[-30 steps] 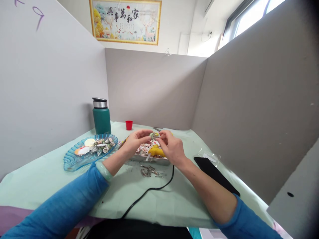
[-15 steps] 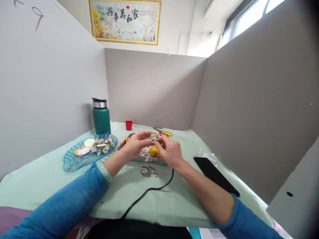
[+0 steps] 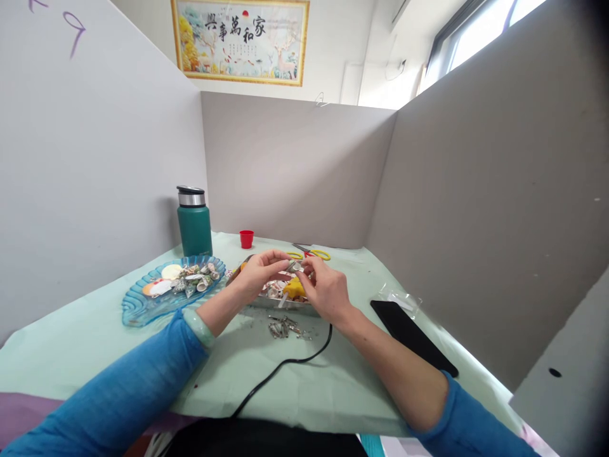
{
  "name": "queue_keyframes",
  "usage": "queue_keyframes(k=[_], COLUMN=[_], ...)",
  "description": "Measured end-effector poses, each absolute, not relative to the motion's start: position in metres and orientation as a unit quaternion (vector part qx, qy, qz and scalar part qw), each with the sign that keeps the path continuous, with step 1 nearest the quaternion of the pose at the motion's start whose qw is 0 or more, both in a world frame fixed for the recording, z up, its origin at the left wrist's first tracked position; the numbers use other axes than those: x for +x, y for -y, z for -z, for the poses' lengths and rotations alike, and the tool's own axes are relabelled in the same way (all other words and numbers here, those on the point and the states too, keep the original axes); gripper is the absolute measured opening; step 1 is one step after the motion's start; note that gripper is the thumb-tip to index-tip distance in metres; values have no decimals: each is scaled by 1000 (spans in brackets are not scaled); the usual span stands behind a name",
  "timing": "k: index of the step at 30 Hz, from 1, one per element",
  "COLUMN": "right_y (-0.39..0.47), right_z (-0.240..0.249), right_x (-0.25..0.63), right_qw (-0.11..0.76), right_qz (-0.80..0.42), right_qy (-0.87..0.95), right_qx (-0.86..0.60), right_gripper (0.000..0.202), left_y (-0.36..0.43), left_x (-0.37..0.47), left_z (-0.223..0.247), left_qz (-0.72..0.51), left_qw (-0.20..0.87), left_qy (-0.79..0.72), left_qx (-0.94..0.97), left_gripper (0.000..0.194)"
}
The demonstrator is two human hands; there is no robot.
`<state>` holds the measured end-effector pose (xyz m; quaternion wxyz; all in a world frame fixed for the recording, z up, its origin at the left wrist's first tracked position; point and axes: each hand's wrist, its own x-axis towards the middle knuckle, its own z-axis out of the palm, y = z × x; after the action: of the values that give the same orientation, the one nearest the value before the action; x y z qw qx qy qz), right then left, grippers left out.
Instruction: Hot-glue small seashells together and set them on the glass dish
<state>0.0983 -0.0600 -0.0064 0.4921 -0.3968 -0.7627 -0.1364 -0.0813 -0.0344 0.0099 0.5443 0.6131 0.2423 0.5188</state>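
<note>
Your left hand (image 3: 261,277) pinches one edge of the small seashell (image 3: 294,266) above the metal tray (image 3: 299,308), and it can drop onto the yellow glue gun (image 3: 295,289) if your right hand (image 3: 328,289), its fingertips closed on the opposite edge, slackens.

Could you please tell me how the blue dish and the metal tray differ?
The blue dish is see-through and scalloped, while the metal tray has a plain, opaque front wall. The tray is partly hidden by the left hand and right hand; the dish shows almost whole. Both hold small shell-like pieces.
</note>
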Motion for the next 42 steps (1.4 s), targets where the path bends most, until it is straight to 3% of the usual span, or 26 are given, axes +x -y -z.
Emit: queue_keyframes(k=[8,42], right_y=[59,59], right_z=[8,8], right_x=[101,102], right_qw=[482,467], right_qz=[133,115], right_qy=[777,798], right_qx=[-382,-364], right_gripper=[16,16], left_y=[32,34], left_x=[-83,-82], left_z=[-10,-10], left_qz=[-490,-487], left_qw=[551,561], left_qy=[-270,-285], left_qx=[619,605], left_gripper=[32,25])
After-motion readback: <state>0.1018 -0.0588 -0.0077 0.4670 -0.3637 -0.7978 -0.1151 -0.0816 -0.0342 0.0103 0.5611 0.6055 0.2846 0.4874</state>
